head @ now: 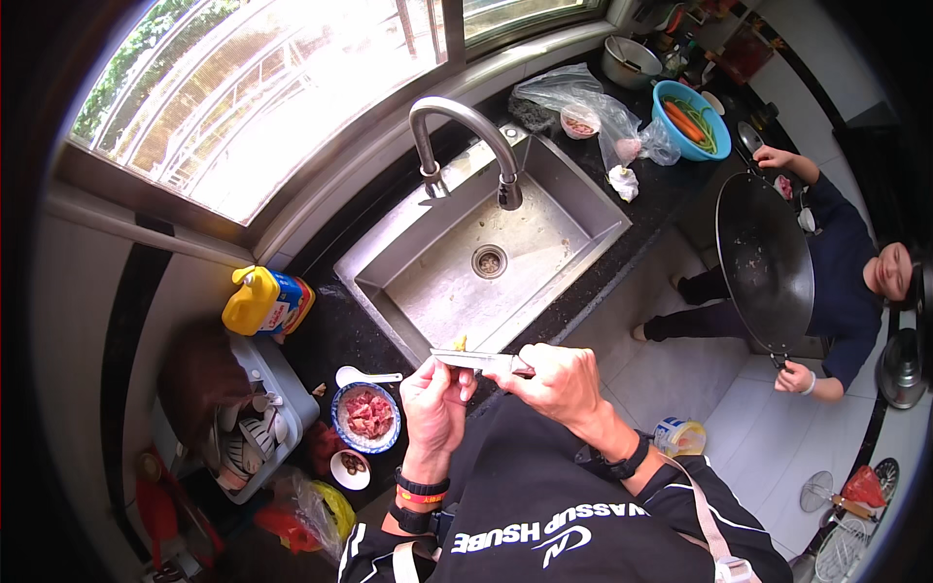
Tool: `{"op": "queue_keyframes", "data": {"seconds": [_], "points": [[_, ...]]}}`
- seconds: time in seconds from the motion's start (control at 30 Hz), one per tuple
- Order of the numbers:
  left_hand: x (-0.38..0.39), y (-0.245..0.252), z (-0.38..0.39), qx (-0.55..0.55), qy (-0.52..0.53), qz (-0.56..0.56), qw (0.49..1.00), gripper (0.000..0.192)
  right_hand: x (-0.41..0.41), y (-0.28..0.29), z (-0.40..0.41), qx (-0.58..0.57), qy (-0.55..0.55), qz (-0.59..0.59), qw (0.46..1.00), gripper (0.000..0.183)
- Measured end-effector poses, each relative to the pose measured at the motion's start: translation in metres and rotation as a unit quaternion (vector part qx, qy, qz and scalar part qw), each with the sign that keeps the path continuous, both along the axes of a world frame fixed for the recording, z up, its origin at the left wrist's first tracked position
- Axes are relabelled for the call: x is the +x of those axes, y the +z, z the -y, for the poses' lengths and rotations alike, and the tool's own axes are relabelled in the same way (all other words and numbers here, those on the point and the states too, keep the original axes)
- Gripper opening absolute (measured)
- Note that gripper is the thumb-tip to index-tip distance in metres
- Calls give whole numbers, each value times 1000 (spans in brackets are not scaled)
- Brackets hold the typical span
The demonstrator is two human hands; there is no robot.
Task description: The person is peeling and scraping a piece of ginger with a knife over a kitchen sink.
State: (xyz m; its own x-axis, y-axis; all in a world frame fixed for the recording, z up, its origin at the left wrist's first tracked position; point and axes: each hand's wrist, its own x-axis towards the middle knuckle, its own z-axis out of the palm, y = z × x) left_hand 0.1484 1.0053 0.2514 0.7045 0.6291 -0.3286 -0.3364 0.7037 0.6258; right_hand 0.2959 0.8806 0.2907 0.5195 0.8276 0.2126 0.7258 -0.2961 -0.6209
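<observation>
My right hand [557,382] is closed round the handle of a knife [477,361], whose blade points left over the near rim of the stainless steel sink [452,277]. My left hand [437,401] is at the blade's tip, fingers bent; a small yellow piece [460,342], perhaps peeled ginger, shows just beyond the blade. Whether the left fingers grip that piece is hidden by the blade. The gooseneck faucet [466,109] arches over the sink. Left of my left hand stand a blue-rimmed bowl [335,419] of raw meat, a white spoon [368,377] and a small bowl [342,477] of dark pieces.
A person [845,255] at right holds a large black wok [765,262]. A blue basin [721,146] with carrots and green beans, plastic bags [576,87] and a metal pot [619,69] stand beyond the sink. At left are a yellow jug [248,299] and a dish bin [291,393].
</observation>
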Motion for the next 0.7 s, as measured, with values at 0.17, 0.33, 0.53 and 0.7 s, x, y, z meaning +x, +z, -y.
{"op": "queue_keyframes", "data": {"seconds": [0.17, 0.33, 0.53, 0.7], "points": [[-13, -2, -3, 17, 1, 1, 1000, 30, -11, -4, 0, 0, 5, 10, 1000, 31], [-28, 2, -8, 87, -10, -54, 995, 33, -17, 0, -6, -9, 11, 4, 1000, 29], [-25, 11, -10, 8, 18, -41, 999, 34, -29, 4, -18, 35, -89, -162, 982, 45], [-19, 5, -13, -32, -2, -41, 999, 41, -33, 5, -14, 20, -114, -253, 960, 42]]}}
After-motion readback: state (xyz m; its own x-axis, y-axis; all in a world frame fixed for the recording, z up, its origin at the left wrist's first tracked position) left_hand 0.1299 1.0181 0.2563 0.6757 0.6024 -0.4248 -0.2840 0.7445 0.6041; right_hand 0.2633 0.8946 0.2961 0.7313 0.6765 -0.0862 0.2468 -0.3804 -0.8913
